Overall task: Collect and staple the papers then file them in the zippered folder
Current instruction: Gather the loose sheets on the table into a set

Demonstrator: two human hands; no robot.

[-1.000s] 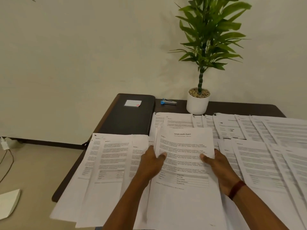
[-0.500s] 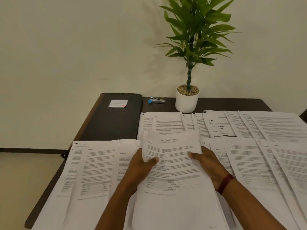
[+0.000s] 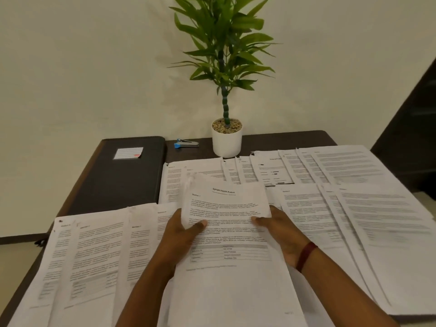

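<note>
I hold a stack of printed papers [image 3: 226, 208] in front of me, its top page headed as a health report. My left hand [image 3: 181, 234] grips its left edge with the thumb on top. On the right edge, my right hand [image 3: 280, 232] grips it the same way. Many more printed sheets [image 3: 94, 256] lie fanned out over the dark table [image 3: 283, 140], to the left, behind and to the right [image 3: 354, 208]. The black zippered folder [image 3: 125, 180] lies shut at the back left with a small label [image 3: 128, 153] on it. A blue and silver stapler [image 3: 186, 143] lies behind the papers.
A potted green plant in a white pot [image 3: 227, 140] stands at the back of the table against the pale wall, right of the stapler. The table's left edge drops to a light floor [image 3: 16, 260]. A dark surface [image 3: 415, 138] rises at the far right.
The view has swung to the right and come closer. Both hands kept their grip on the stack and lifted its far end a little towards me.
</note>
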